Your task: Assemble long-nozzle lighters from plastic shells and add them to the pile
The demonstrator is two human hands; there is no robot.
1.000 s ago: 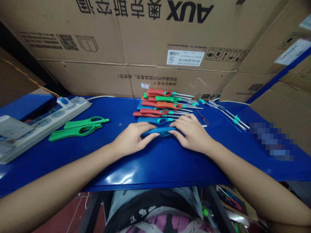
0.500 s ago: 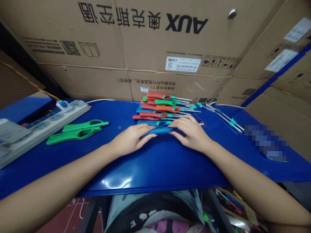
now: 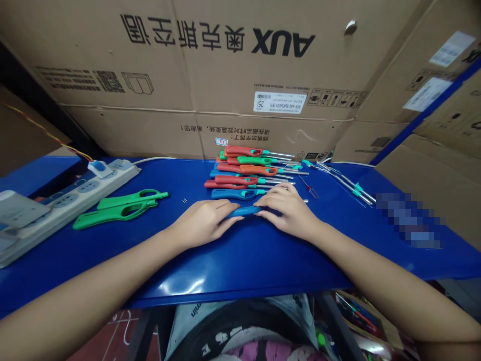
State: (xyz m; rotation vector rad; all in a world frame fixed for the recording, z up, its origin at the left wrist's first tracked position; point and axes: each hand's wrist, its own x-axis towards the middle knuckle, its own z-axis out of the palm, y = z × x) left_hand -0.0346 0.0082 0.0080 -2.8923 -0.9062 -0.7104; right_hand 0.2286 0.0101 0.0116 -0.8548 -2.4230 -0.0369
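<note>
Between my two hands is a blue lighter (image 3: 246,211), the long-nosed kind, held level just above the blue table. My left hand (image 3: 205,220) pinches its left end, thumb below and fingers on top. At the other end, my right hand (image 3: 283,208) grips it the same way and hides most of its tip. Just beyond lies another blue lighter (image 3: 229,193), at the near side of a pile of red, green and orange lighters (image 3: 259,170) with metal tubes pointing right. Two green lighter shells (image 3: 120,209) rest left of my left hand, with tiny metal pins (image 3: 184,200) between.
A white power strip (image 3: 78,195) runs along the table's left side. Loose metal tubes with teal ends (image 3: 345,183) lie at the right rear, and a small screwdriver (image 3: 311,189) beyond my right hand. A large cardboard box (image 3: 210,65) stands behind the table (image 3: 263,271).
Both hands, still gripping the blue lighter, have come slightly nearer to me and away from the pile. The blue lighter at the pile's near side now shows more fully.
</note>
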